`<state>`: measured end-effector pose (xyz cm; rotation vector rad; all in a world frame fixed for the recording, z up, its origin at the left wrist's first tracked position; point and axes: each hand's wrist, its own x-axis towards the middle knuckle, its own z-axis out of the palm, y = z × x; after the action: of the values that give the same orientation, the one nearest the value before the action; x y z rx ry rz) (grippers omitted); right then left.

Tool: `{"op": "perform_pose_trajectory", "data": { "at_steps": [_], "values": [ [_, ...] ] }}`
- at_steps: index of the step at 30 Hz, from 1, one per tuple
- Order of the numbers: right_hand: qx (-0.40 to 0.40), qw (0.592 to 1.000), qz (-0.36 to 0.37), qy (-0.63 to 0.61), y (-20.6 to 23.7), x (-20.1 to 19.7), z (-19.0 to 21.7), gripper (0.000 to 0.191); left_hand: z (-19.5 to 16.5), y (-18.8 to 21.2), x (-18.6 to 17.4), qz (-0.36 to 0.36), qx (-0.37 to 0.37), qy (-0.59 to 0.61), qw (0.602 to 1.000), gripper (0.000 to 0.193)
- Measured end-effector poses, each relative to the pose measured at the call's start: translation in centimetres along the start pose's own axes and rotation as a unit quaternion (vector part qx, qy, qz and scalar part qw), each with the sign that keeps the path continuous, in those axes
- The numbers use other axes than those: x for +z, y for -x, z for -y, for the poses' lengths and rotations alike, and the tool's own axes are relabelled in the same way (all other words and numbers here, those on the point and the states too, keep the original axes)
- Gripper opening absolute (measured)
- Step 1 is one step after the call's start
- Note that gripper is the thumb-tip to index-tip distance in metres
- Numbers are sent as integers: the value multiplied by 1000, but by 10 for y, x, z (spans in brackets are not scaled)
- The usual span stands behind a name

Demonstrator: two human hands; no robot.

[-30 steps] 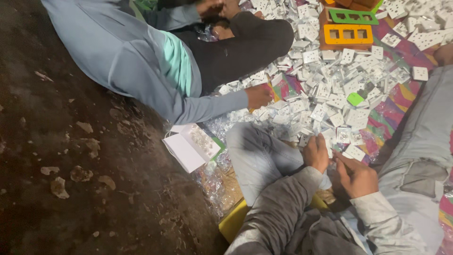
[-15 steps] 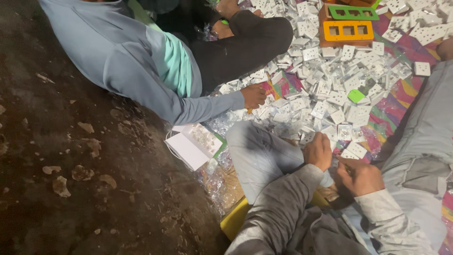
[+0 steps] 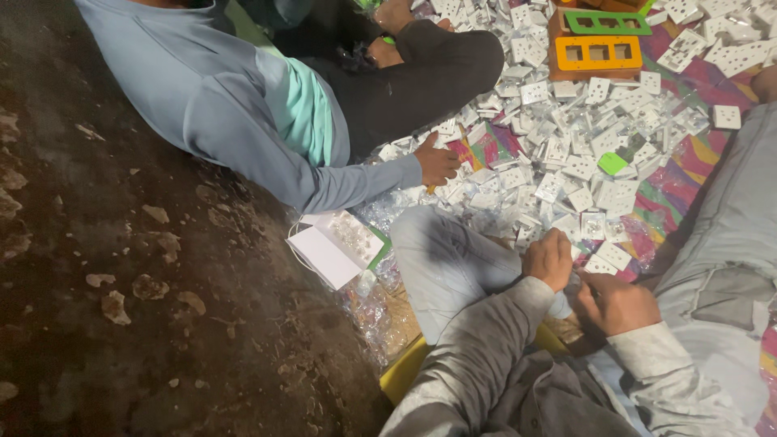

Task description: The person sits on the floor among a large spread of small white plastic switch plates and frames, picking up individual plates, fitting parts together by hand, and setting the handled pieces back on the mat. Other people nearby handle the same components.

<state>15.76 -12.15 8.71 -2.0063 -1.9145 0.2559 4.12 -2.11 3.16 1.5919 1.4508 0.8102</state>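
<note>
Your biggest worry is the big heap of white square plates (image 3: 583, 154) just past your knuckles — it spreads over the bright striped mat (image 3: 696, 166) and nothing holds it in. One bump from your knee and plates can slide away or get mixed up.

Next comes the other person. Their hand (image 3: 438, 162) rests on the edge of the heap, up and off to the side of your left hand. If you both reach in together, you can knock hands and scatter pieces.

Then the open white box (image 3: 333, 247), on the far side of your left hand, beside the dirt floor (image 3: 121, 259). A push can tip it, and the small clear bits in it can land in the dirt.

Last, the smallest thing — the piece you work on. Your left hand (image 3: 549, 257) is curled shut and your right hand (image 3: 617, 303) is curled close beside it, fingers bent toward each other. I cannot tell what they hold; the piece is hidden between them. It looks tiny, so a loose pinch can let it drop into your lap or the heap, where it is hard to find.
</note>
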Motion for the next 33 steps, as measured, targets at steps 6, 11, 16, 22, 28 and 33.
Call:
{"op": "perform_pose_trajectory", "data": {
  "at_steps": [6, 11, 16, 22, 28, 33],
  "values": [
    [-27, 995, 21, 93, 4, 0, 6, 34, -10, 0, -10, 24, 9, 7, 1000, 29],
    [16, 996, -73, -54, 3, 9, 2, 29, -7, -11, -8, -22, 9, 93, 995, 35],
    [36, 997, -57, -39, -4, 17, 0, 26, -4, -25, -8, -36, 4, 112, 993, 38],
    [39, 993, -52, -94, -3, 15, -3, 26, -1, -22, -7, -16, 61, 57, 996, 39],
    [8, 992, -38, -117, -1, 7, -3, 24, -2, -17, -11, 9, 20, 123, 992, 34],
    [29, 997, -6, -65, 2, -1, 4, 23, -3, -9, -8, 32, 70, 48, 996, 33]
  ]
}}
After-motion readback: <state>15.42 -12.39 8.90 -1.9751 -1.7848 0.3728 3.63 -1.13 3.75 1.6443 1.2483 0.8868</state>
